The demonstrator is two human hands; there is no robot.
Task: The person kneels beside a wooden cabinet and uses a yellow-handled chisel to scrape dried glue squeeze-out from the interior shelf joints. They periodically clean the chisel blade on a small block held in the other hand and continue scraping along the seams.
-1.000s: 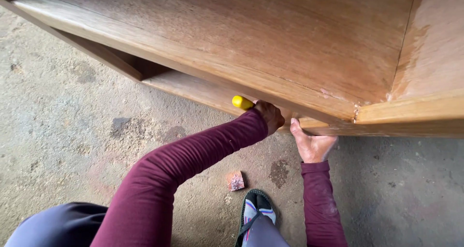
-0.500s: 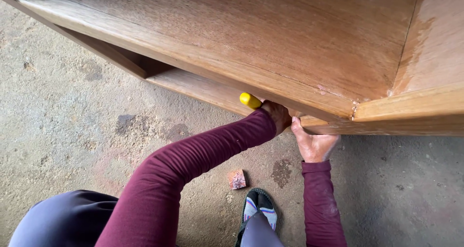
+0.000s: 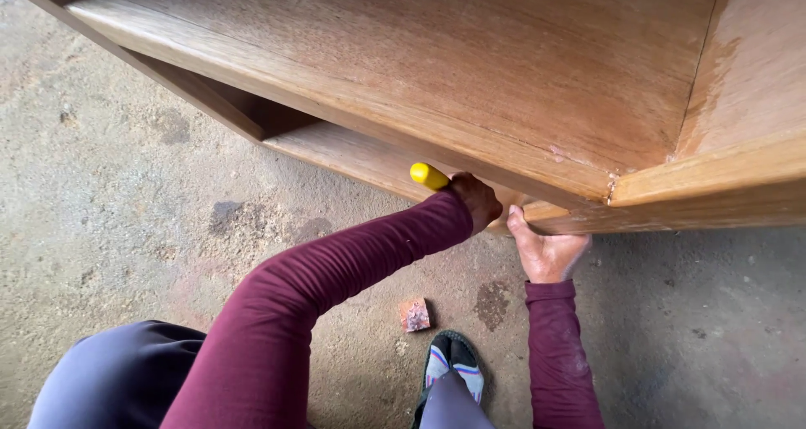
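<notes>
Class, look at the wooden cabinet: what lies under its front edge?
Under the wooden cabinet both hands reach in: the left hand grips a yellow-handled tool, and the right hand presses the underside. The tool's working end and the fingertips are covered. Concrete floor lies below.

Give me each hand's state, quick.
Left hand: closed on a yellow handle.
Right hand: fingers hidden under the wooden cabinet edge; grip cannot be told.

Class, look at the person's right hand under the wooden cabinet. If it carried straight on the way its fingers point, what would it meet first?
The right hand points up and away, its fingertips already at the underside of the wooden cabinet. It would probably press straight into that lower board; the exact contact is hidden.
</notes>
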